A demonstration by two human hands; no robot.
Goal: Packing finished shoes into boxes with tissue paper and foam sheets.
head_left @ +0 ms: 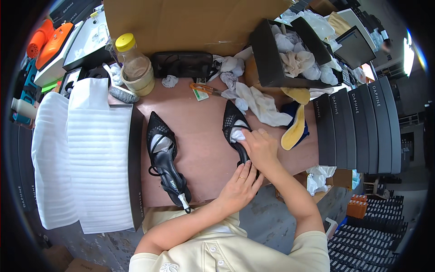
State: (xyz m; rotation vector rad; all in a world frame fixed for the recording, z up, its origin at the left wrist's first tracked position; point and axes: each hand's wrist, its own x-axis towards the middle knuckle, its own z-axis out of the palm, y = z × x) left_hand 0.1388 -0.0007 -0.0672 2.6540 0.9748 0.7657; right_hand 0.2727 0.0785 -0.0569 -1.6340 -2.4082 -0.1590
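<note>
A black pointed slingback shoe with a mesh toe (232,113) lies on the pinkish tabletop (199,131), its toe pointing away from me. My right hand (259,147) is closed at its opening, thumb and fingers on a wad of white tissue paper (238,132) inside the toe. My left hand (240,186) is wrapped round the rear of the same shoe, hiding most of its heel. To the left lies the matching black slingback shoe (169,168), with white paper in its toe and a white wrap near its heel tip.
At the left is an open box lined with white foam sheet (102,158). A yellow-capped bottle (131,54), a black pouch (181,65) and an orange-handled tool (206,89) sit at the back. Grey shoe boxes (358,127) stand at the right, near a box of crumpled paper (290,56).
</note>
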